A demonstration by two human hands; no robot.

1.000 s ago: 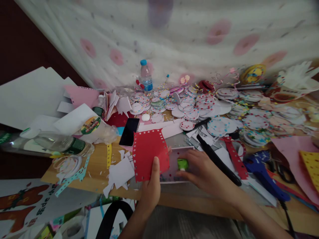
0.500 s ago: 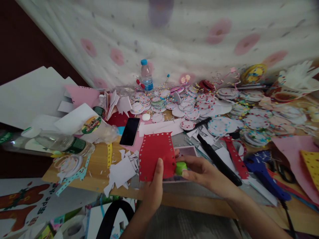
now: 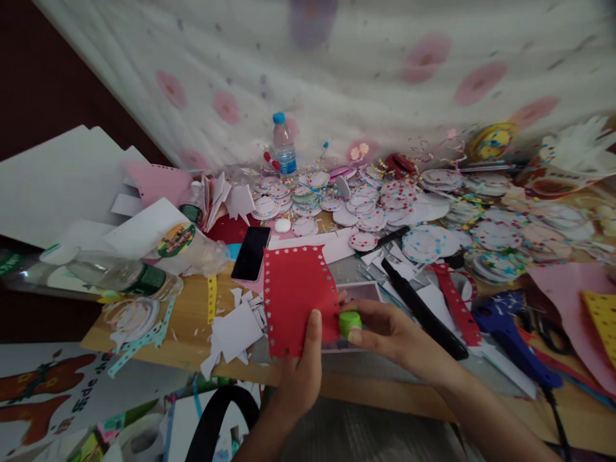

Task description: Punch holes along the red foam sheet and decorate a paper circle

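The left hand grips the card at lower right, thumb upright on its face. The right hand pinches beside its right edge, forefinger curved. Both forearms slant up from below it.

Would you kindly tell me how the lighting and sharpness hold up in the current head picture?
Head view: dim light overall, with no harsh shadows standing out; head view: small highlights on the lying clear bottle; head view: the bowl near the right edge looks softer than the red sheet in the left hand.
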